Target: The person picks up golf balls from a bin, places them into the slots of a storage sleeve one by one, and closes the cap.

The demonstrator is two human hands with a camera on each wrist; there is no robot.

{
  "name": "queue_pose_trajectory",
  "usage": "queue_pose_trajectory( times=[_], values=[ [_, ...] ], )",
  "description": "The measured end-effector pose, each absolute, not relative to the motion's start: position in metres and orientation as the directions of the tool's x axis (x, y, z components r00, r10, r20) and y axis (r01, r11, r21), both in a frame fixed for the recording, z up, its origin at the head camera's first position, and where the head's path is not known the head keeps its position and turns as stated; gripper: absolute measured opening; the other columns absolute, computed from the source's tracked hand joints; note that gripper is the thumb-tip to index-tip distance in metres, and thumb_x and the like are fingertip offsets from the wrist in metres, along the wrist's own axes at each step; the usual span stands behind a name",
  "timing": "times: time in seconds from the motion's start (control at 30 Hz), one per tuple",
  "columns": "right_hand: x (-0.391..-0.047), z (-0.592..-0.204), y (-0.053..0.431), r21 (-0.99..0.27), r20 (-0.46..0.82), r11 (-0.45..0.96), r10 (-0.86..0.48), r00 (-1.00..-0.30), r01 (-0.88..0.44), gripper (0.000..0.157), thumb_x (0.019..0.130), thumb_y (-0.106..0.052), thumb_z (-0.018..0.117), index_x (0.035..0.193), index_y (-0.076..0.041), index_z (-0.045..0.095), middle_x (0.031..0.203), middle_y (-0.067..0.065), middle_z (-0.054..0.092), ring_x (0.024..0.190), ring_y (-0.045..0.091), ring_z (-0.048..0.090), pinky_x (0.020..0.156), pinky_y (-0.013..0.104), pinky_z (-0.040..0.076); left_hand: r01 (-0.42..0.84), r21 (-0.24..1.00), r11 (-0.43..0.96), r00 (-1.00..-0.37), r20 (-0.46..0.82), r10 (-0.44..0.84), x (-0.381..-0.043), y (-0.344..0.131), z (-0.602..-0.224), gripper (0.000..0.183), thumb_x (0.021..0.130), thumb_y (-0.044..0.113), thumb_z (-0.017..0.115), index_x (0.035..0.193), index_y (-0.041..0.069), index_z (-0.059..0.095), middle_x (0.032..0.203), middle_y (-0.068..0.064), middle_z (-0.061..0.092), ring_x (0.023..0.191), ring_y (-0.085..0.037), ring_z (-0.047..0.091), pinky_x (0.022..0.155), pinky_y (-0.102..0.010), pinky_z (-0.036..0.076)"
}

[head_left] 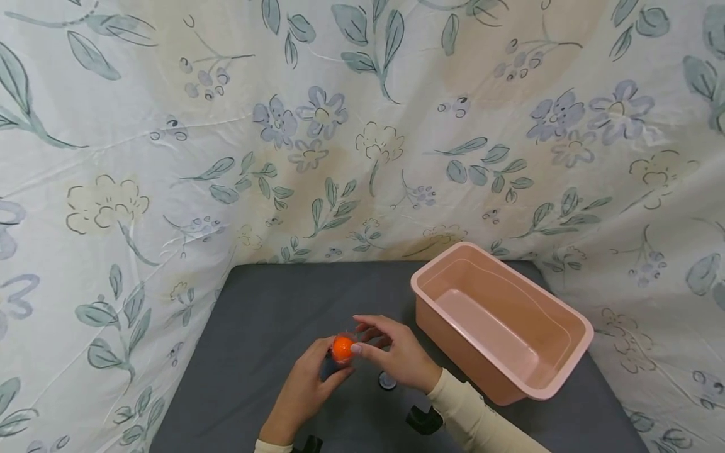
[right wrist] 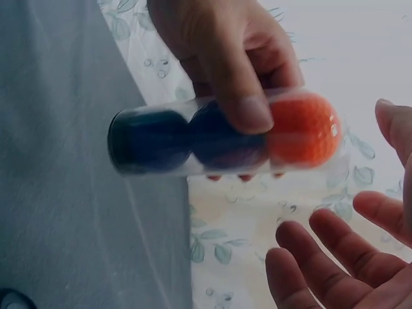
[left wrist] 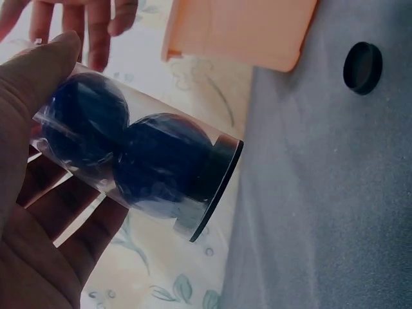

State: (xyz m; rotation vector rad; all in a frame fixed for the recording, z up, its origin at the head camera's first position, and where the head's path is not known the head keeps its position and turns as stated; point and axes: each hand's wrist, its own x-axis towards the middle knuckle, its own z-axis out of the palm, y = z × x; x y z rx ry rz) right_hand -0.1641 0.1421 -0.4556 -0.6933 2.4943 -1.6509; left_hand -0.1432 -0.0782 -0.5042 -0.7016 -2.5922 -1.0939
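Note:
My left hand (head_left: 306,380) grips a clear plastic tube (right wrist: 191,154) round its side. Inside it, an orange golf ball (right wrist: 306,131) sits at the uncapped end, with two dark blue balls (left wrist: 164,164) behind it. A black cap (left wrist: 222,187) closes the far end. Close by the orange ball's end, my right hand (head_left: 404,352) hovers with fingers spread and loosely bent, holding nothing. On the grey table below lies a loose round black cap (left wrist: 362,67), in the head view just under my right hand.
A pink rectangular bin (head_left: 501,330) with nothing in it stands at the right of the grey table (head_left: 283,296). Floral cloth (head_left: 340,157) hangs behind and at both sides. Black straps (head_left: 425,420) sit at the wrists.

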Motion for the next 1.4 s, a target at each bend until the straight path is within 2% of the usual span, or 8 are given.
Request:
queue_pose_trajectory(
  times=[0.07,0.2,0.37,0.6,0.8,0.97,1.13,1.4],
  values=[
    [-0.163,-0.455,0.143,-0.88,0.192,0.338,-0.389,-0.901,-0.333,0.049,0.09,-0.036,0.068,0.136,-0.032,0.052,0.123,-0.001,0.062,0.104,0.019,0.064,0.084,0.036,0.054,0.515,0.607,0.605,-0.856,0.391,0.337,-0.144,-0.079,-0.505,0.053,0.087,0.045,0.069,0.133,0.033,0.046,0.123,0.016,0.055,0.108,0.0,0.057,0.089,-0.031,0.054],
    [-0.164,-0.464,0.147,-0.864,0.196,0.377,-0.356,-0.914,-0.332,0.052,0.089,-0.04,0.069,0.137,-0.033,0.05,0.129,-0.006,0.059,0.11,0.016,0.061,0.087,0.044,0.054,0.515,0.611,0.602,-0.857,0.392,0.335,-0.145,-0.079,-0.508,0.053,0.087,0.045,0.069,0.133,0.035,0.046,0.123,0.017,0.055,0.109,0.0,0.057,0.09,-0.032,0.054],
    [-0.168,-0.48,0.152,-0.847,0.194,0.42,-0.329,-0.924,-0.327,0.054,0.086,-0.051,0.067,0.136,-0.04,0.049,0.132,-0.012,0.057,0.113,0.01,0.058,0.087,0.041,0.054,0.521,0.611,0.596,-0.852,0.412,0.323,-0.145,-0.079,-0.51,0.054,0.086,0.044,0.07,0.134,0.033,0.047,0.123,0.015,0.057,0.108,-0.002,0.059,0.088,-0.032,0.054],
    [-0.169,-0.495,0.156,-0.82,0.176,0.482,-0.297,-0.938,-0.307,0.057,0.084,-0.054,0.068,0.136,-0.037,0.051,0.132,-0.006,0.058,0.111,0.014,0.059,0.085,0.037,0.055,0.481,0.632,0.608,-0.874,0.396,0.28,-0.145,-0.078,-0.518,0.055,0.083,0.042,0.074,0.132,0.032,0.05,0.122,0.015,0.059,0.107,-0.001,0.06,0.087,-0.031,0.055],
    [-0.17,-0.513,0.159,-0.801,0.185,0.512,-0.282,-0.941,-0.311,0.058,0.083,-0.055,0.068,0.135,-0.036,0.052,0.129,-0.008,0.059,0.109,0.016,0.06,0.082,0.036,0.056,0.424,0.662,0.619,-0.905,0.343,0.253,-0.145,-0.078,-0.527,0.06,0.079,0.037,0.08,0.131,0.034,0.051,0.122,0.016,0.062,0.107,-0.001,0.062,0.089,-0.034,0.055],
    [-0.172,-0.523,0.162,-0.791,0.178,0.534,-0.264,-0.948,-0.297,0.058,0.082,-0.057,0.068,0.134,-0.036,0.053,0.128,-0.006,0.06,0.106,0.012,0.06,0.08,0.028,0.055,0.388,0.645,0.658,-0.92,0.309,0.24,-0.145,-0.079,-0.534,0.056,0.078,0.039,0.08,0.128,0.031,0.055,0.117,0.014,0.065,0.102,-0.003,0.063,0.086,-0.035,0.055],
    [-0.173,-0.533,0.165,-0.785,0.156,0.552,-0.263,-0.952,-0.281,0.06,0.082,-0.058,0.068,0.134,-0.032,0.054,0.128,-0.003,0.061,0.106,0.015,0.06,0.079,0.035,0.056,0.339,0.633,0.696,-0.94,0.253,0.228,-0.146,-0.08,-0.542,0.055,0.078,0.042,0.079,0.127,0.028,0.056,0.115,0.014,0.065,0.097,-0.004,0.063,0.085,-0.036,0.055],
    [-0.173,-0.546,0.168,-0.774,0.085,0.594,-0.249,-0.965,-0.221,0.062,0.079,-0.061,0.069,0.133,-0.032,0.056,0.126,-0.008,0.06,0.106,0.013,0.06,0.082,0.037,0.056,0.271,0.656,0.704,-0.962,0.164,0.218,-0.148,-0.079,-0.549,0.055,0.08,0.045,0.076,0.128,0.027,0.056,0.116,0.011,0.066,0.098,-0.008,0.063,0.085,-0.039,0.054]
  ],
)
